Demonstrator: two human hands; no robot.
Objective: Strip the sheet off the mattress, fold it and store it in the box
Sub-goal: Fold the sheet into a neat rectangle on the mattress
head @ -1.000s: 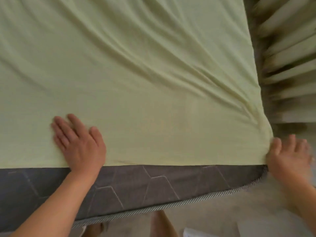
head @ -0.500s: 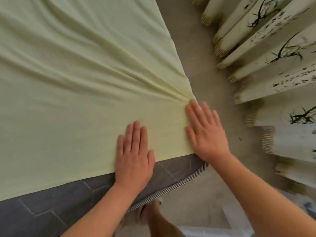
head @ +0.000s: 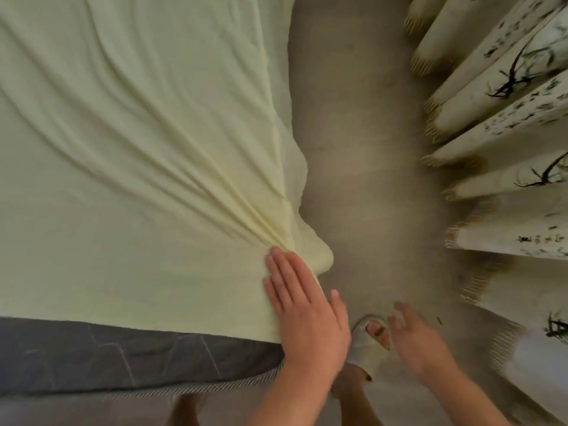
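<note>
Head view: left hand (head: pixel 307 318) lies flat on sheet (head: pixel 123 179), right hand (head: pixel 418 342) loosely spread.

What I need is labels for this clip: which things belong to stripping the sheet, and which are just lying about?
Job: pale yellow fabric sheet; dark grey quilted mattress; left hand, flat on the sheet's corner; right hand, off the sheet.
Lying about: white fringed curtains with black branch print; beige floor; pale slipper.

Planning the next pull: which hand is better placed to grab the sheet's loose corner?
Probably left: the left hand lies flat on the sheet by its bunched corner; the right hand hangs over the floor, touching nothing.
</note>
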